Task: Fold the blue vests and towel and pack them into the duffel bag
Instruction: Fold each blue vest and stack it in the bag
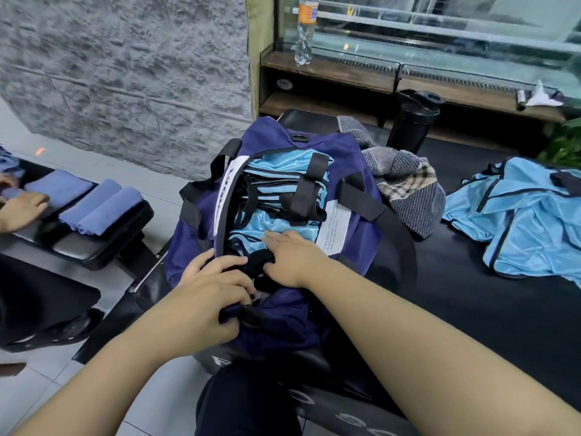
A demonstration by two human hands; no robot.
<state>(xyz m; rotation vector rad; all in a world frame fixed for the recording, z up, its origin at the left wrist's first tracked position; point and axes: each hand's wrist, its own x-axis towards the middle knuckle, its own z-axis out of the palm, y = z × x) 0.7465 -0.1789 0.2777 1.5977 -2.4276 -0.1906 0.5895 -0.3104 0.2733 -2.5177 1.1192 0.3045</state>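
Two bare forearms are seen reaching up from the bottom edge of the frame. At lower centre the left hand (213,287) is curled around the near end of the navy duffel bag (352,158), gripping its fabric by a black tab. Just right of it, the right hand (292,256) is laid with straight fingers on the folded blue vests (270,226), pressing them down inside the open bag. The bag is set on a black padded bench (471,294) with pale lettering along its near edge, too distorted to be read. White label strips are sewn beside the zip opening; their small print cannot be made out.

Right of the bag, a grey striped and checked towel (408,187) is heaped on the bench, and at the right edge an unfolded blue vest (518,215) is spread out. At centre left, folded blue cloths (100,206) are laid on another black bench above grey floor tiles, with another person's hand (22,209) beside them. Farther back, a black shaker bottle (412,121) is stood before a wooden shelf; a plastic bottle (305,29) with an orange label is placed on it. A rough grey stone wall (125,73) fills the upper left.
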